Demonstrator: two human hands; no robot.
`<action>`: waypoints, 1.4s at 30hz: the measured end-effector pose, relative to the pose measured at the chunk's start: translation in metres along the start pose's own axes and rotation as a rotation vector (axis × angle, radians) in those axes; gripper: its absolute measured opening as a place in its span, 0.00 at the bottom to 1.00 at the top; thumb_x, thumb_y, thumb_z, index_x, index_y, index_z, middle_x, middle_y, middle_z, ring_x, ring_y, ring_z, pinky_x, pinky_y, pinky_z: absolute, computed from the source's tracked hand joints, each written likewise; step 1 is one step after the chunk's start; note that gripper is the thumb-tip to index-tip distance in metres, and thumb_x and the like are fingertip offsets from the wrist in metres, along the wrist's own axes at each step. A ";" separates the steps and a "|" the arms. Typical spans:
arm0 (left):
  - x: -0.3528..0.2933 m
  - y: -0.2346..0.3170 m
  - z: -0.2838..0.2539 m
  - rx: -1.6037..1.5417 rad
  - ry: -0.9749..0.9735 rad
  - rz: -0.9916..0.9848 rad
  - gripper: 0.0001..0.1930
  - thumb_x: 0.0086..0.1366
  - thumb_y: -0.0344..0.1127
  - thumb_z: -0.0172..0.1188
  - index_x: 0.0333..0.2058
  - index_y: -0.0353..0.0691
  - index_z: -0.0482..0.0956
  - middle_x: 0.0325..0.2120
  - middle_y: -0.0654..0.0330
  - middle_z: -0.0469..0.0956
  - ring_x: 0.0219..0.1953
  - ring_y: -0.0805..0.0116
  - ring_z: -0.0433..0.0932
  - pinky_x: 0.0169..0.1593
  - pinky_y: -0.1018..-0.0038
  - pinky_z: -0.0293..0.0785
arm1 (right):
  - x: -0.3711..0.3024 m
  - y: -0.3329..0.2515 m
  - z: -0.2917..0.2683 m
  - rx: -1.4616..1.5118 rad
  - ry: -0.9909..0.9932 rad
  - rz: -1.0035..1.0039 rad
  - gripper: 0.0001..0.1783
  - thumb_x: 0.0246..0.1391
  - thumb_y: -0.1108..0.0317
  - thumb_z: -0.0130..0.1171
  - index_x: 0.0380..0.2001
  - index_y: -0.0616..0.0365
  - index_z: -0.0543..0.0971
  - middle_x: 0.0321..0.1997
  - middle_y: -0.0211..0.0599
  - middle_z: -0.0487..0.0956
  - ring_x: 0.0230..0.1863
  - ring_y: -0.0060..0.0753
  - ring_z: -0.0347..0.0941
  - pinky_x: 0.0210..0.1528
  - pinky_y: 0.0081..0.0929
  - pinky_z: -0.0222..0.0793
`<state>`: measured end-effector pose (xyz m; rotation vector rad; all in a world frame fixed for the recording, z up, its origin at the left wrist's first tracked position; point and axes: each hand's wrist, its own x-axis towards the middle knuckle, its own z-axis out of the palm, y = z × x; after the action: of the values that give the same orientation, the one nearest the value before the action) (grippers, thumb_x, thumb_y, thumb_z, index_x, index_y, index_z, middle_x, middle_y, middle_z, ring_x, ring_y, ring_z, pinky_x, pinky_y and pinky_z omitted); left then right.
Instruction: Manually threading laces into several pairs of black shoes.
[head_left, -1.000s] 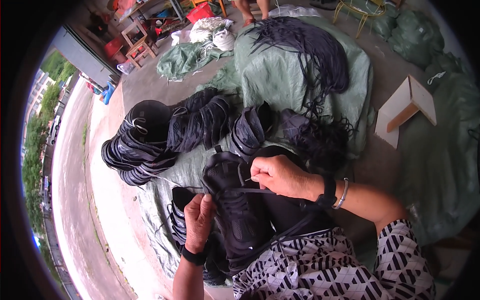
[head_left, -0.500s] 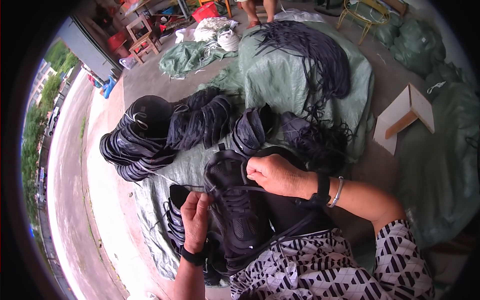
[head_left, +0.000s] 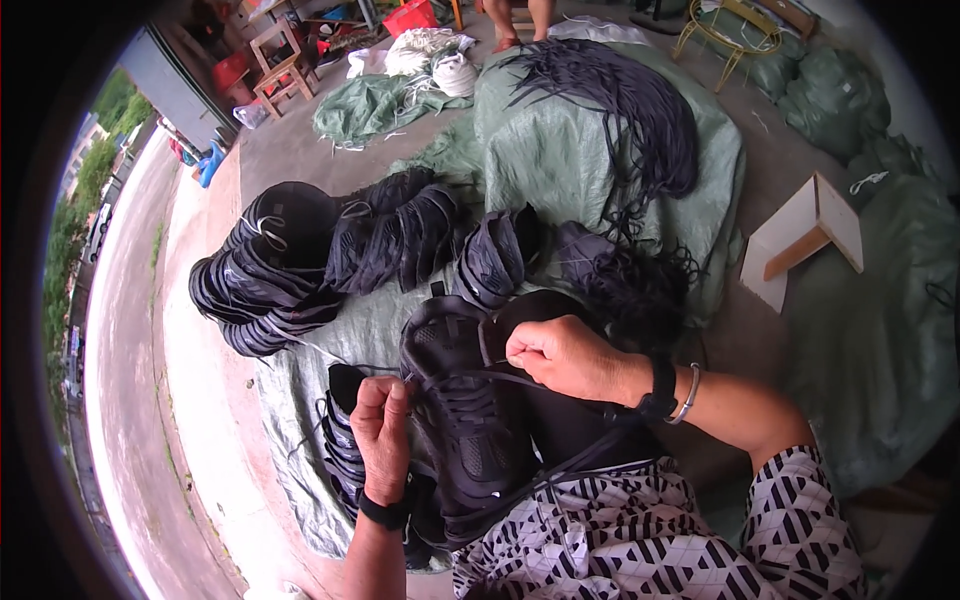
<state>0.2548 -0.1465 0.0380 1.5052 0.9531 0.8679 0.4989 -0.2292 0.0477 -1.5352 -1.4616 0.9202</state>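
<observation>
On my lap lies a black shoe upper (head_left: 468, 420) with its toe toward me and dark laces crossing its front. At its left edge, my left hand (head_left: 382, 425) is closed in a pinch on a dark shoelace (head_left: 462, 376), which stretches across the upper. My right hand (head_left: 575, 362) is closed at the upper's right side, where the lace runs to its curled fingers. The fingers partly hide what each hand grips. Another dark upper (head_left: 565, 425) lies beneath my right forearm. A loose lace (head_left: 590, 458) trails below my right wrist.
Stacked dark uppers (head_left: 270, 265) sit ahead on green woven sheeting (head_left: 385, 320). A bundle of dark laces (head_left: 640, 110) drapes over a covered heap. An open cardboard piece (head_left: 805, 235) stands right; a wooden chair (head_left: 280, 68) is far left. Another person's legs (head_left: 518, 18) show behind.
My right hand has shifted slightly right and down, away from the upper's edge. My left hand stays pinched beside it, and the whole view has shifted slightly.
</observation>
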 end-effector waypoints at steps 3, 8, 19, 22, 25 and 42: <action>0.000 0.002 0.004 -0.030 -0.049 -0.007 0.10 0.68 0.38 0.53 0.30 0.37 0.74 0.24 0.69 0.72 0.27 0.83 0.65 0.34 0.84 0.62 | 0.003 0.003 0.003 -0.064 0.068 -0.105 0.05 0.54 0.73 0.56 0.26 0.62 0.73 0.16 0.34 0.72 0.19 0.18 0.68 0.23 0.22 0.64; -0.002 0.003 -0.001 -0.115 -0.143 -0.200 0.11 0.68 0.39 0.53 0.30 0.38 0.74 0.22 0.71 0.71 0.24 0.84 0.63 0.30 0.85 0.59 | 0.010 0.002 0.002 -0.035 0.070 -0.051 0.07 0.54 0.72 0.57 0.24 0.61 0.73 0.16 0.35 0.71 0.18 0.21 0.67 0.23 0.24 0.64; -0.005 -0.002 -0.004 -0.132 -0.108 -0.256 0.13 0.67 0.42 0.53 0.28 0.39 0.77 0.19 0.74 0.68 0.23 0.85 0.62 0.28 0.85 0.56 | 0.008 0.006 0.010 -0.481 -0.048 -0.503 0.03 0.52 0.73 0.53 0.26 0.58 0.70 0.20 0.43 0.74 0.25 0.48 0.74 0.25 0.38 0.69; -0.002 -0.008 0.000 -0.125 -0.106 -0.227 0.14 0.66 0.42 0.54 0.27 0.39 0.77 0.20 0.73 0.71 0.24 0.85 0.63 0.29 0.85 0.58 | 0.012 0.003 0.011 -0.243 0.097 -0.271 0.02 0.53 0.72 0.52 0.27 0.57 0.72 0.21 0.45 0.75 0.26 0.50 0.75 0.26 0.40 0.69; -0.002 -0.010 0.001 -0.134 -0.079 -0.180 0.14 0.66 0.42 0.55 0.27 0.37 0.76 0.21 0.72 0.72 0.24 0.84 0.63 0.30 0.84 0.59 | 0.013 0.000 0.009 -0.291 0.021 -0.209 0.02 0.52 0.74 0.56 0.28 0.59 0.74 0.19 0.39 0.75 0.23 0.36 0.76 0.26 0.27 0.69; 0.035 0.043 -0.009 0.794 -0.192 0.474 0.10 0.47 0.31 0.67 0.29 0.42 0.75 0.32 0.59 0.73 0.38 0.56 0.73 0.39 0.65 0.73 | 0.036 -0.018 -0.011 -0.656 -0.050 -0.697 0.02 0.48 0.72 0.55 0.27 0.56 0.73 0.34 0.31 0.71 0.37 0.33 0.72 0.38 0.30 0.68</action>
<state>0.2654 -0.1136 0.0823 2.5208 0.8464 0.6686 0.5038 -0.1940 0.0694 -1.2471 -2.2640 0.0530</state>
